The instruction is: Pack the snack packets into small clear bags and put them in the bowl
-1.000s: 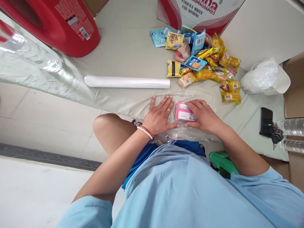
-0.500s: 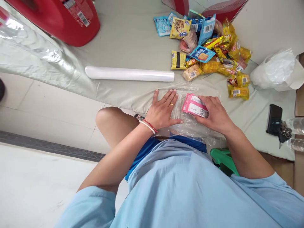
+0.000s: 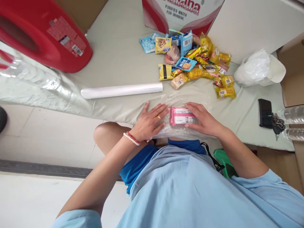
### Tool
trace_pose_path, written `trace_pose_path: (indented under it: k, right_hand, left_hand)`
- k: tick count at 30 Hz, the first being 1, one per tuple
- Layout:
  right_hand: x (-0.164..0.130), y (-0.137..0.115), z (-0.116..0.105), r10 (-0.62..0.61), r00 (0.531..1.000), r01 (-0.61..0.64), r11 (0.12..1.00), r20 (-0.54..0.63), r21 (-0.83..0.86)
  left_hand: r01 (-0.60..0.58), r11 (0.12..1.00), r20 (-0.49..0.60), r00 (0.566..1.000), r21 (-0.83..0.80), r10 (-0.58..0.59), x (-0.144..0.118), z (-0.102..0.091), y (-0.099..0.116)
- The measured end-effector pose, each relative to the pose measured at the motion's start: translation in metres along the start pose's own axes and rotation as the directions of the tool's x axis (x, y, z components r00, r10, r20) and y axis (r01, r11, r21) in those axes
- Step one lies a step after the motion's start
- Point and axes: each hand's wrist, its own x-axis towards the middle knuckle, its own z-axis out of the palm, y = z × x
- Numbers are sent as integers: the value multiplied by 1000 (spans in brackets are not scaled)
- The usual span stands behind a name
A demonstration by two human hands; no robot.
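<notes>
A pink snack packet (image 3: 181,116) lies on a sheet of clear plastic film (image 3: 187,99) spread at the near edge of the grey-green table (image 3: 118,57). My right hand (image 3: 201,118) rests on the packet's right side, fingers curled over it. My left hand (image 3: 149,120) lies flat, fingers spread, pressing the film just left of the packet. A white roll of film (image 3: 122,90) lies a little beyond my left hand.
A pile of several yellow and blue snack packets (image 3: 197,61) sits behind the film. A red jug (image 3: 42,38), a red-and-white carton (image 3: 182,12), a white plastic bag (image 3: 257,68), a black phone with keys (image 3: 267,114) and clear bottles (image 3: 293,123) stand around.
My right hand tipped the pink packet up half a second ago and has laid it flat on the film again. My left hand stays flat on the film.
</notes>
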Motion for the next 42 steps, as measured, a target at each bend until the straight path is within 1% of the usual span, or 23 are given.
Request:
trace_pose_path:
  k: [2,4,5,7,9,11,14,16,18,20,23,24,26,28,31,34,36,38,39,42]
  right_hand:
    - [-21,-5,-18,-36,999,38,992,-22,118]
    - [-42,-12,-30,-67,998,66,985,-1,159]
    - [-50,-15,-32,-71,997,68,988,14,140]
    - [-61,-20,-28,-42,999,41,998,12,45]
    - [-63,-20,-16,11,1000,-12,999,-29,-47]
    - [-60,-16,-4,59,996,-65,994,-73,-92]
    - [-55,-11,4,98,993,-105,988,-64,-114]
    - [-55,-10,0,76,996,-79,994,-49,-70]
    - [-53,-11,-8,38,997,-35,998,-69,47]
    - [-48,-11,-18,37,993,-17,985,-112,174]
    - [-33,-7,-29,102,986,-60,955,-133,289]
    - [-27,-3,-30,139,983,-93,944,-123,318]
    - [-14,7,-30,233,969,-185,904,-79,386]
    - [-3,20,-26,335,942,-291,842,-18,454]
    - [11,37,-19,429,902,-393,769,49,505]
    - [21,49,-12,474,878,-443,755,64,483]
    - [26,54,-9,505,861,-476,756,62,450]
    - [30,56,-7,523,850,-498,759,61,419]
    - [31,56,-6,527,848,-503,763,61,407]
    - [33,55,-5,533,845,-513,778,52,362]
  left_hand:
    - [18,1000,13,1000,15,-18,-5,-7,-5]
    - [33,999,31,999,15,-33,-9,-13,-10]
    - [31,999,49,998,11,-32,-11,-16,-13]
    - [14,1000,103,995,5,-15,-14,-21,-18]
    - [-6,1000,162,987,9,5,-16,-26,-21]
    - [-21,1000,222,975,17,17,-19,-31,-20]
    - [-32,999,301,954,30,22,-24,-35,-16]
    - [-28,998,325,946,49,11,-28,-34,-14]
    - [-16,998,327,945,59,-4,-31,-30,-12]
    - [6,999,293,956,47,-19,-31,-25,-11]
    - [72,997,158,985,-15,-69,-29,-17,-8]
    - [103,994,99,990,-40,-98,-28,-15,-6]
    - [161,983,4,987,-84,-161,-26,-10,-2]
    - [212,970,-55,974,-122,-220,-24,-7,1]
    - [253,950,-81,959,-180,-271,-24,-8,4]
    - [242,950,-73,963,-196,-260,-24,-9,7]
    - [254,949,-98,957,-185,-275,-22,-7,10]
    - [306,932,-167,926,-196,-340,-17,-1,12]
    - [340,915,-210,899,-215,-384,-14,2,13]
    - [444,855,-334,789,-269,-515,-5,12,12]
